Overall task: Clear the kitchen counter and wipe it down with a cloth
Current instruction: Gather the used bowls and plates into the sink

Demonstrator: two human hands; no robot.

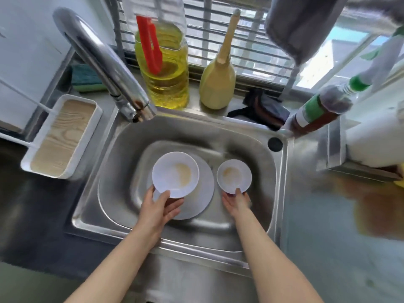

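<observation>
Head view: gripping the near rim of the larger bowl (175,174) with left hand (160,206) above the plate (204,193), pinching the smaller bowl (234,176) likewise with right hand (237,202), both lying just beyond the hands

Two forearms bare to frame edge; left hand (161,207) bare; right hand (237,201) bare.

Plate (203,193) half hidden under larger bowl (175,174), grey cloth (290,25) cut off at top

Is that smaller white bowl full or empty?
Almost empty: the small bowl, held by the right hand, shows only a brownish smear inside.
</observation>
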